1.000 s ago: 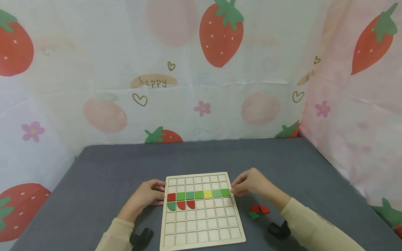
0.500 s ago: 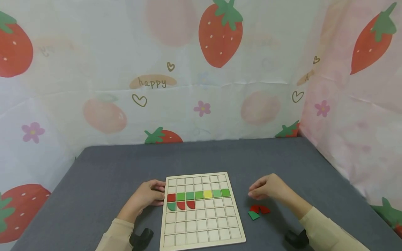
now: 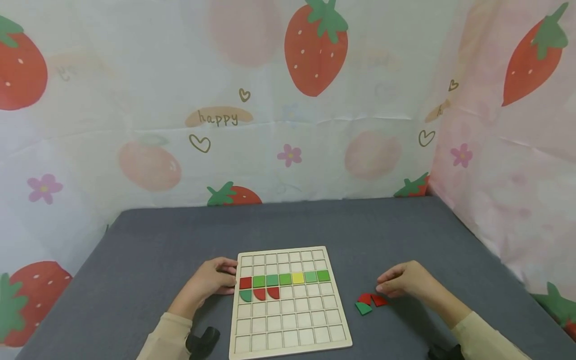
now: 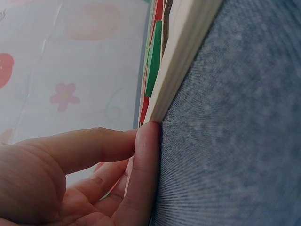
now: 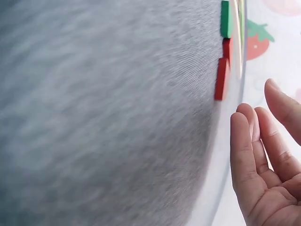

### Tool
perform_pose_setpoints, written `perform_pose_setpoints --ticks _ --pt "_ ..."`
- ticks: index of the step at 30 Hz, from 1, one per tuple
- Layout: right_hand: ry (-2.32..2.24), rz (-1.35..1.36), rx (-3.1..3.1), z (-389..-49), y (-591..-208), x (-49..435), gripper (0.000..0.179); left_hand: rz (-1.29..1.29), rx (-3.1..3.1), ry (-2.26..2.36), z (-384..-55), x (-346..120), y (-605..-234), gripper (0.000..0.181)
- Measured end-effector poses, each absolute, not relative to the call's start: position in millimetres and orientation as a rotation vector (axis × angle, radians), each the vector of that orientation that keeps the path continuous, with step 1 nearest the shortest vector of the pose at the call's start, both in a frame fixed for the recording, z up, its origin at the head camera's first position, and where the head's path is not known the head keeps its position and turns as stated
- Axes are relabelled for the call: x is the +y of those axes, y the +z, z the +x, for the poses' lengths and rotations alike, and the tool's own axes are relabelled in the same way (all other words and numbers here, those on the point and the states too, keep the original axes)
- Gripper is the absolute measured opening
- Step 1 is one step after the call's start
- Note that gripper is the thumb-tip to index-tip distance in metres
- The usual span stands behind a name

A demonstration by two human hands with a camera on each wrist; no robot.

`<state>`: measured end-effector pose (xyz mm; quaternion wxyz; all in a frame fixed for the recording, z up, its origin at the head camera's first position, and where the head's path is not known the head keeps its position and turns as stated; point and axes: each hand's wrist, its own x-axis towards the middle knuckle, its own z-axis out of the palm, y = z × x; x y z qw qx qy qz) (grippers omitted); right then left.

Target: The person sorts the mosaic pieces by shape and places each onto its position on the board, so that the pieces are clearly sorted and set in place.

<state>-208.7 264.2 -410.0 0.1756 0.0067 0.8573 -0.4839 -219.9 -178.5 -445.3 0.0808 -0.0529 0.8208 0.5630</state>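
A pale wooden grid board point(image 3: 292, 318) lies flat on the grey cloth. One row of it holds square tiles: a red tile point(image 3: 245, 283), several green ones and a yellow tile point(image 3: 298, 278). Below them sit a green rounded tile point(image 3: 245, 295) and two red rounded tiles point(image 3: 259, 294). At the left edge my left hand point(image 3: 211, 277) holds the board, thumb and fingertips meeting at its side. My right hand point(image 3: 407, 280) hovers right of the board with relaxed fingers and nothing in them. Near its fingertips lie two loose red pieces point(image 3: 379, 300) and a green piece point(image 3: 363, 308).
The grey cloth point(image 3: 180, 230) covers the table. Strawberry-printed curtains point(image 3: 324, 170) enclose it at the back and sides. A black strap piece point(image 3: 203, 341) is worn at my left wrist.
My right hand has left the board's right edge and moved right and toward me, past the loose pieces. The left hand and the tiles stay where they were.
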Motion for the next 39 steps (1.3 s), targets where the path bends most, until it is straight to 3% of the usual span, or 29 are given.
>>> perform_pose_setpoints --ticks 22,39 --pt "-1.246 -0.024 2.453 -204 -421 272 0.033 -0.149 2.453 1.689 -220 -178 -446 0.048" --pt "-1.148 -0.100 2.511 -203 -419 264 0.019 -0.146 2.458 1.685 -220 -179 -448 0.048"
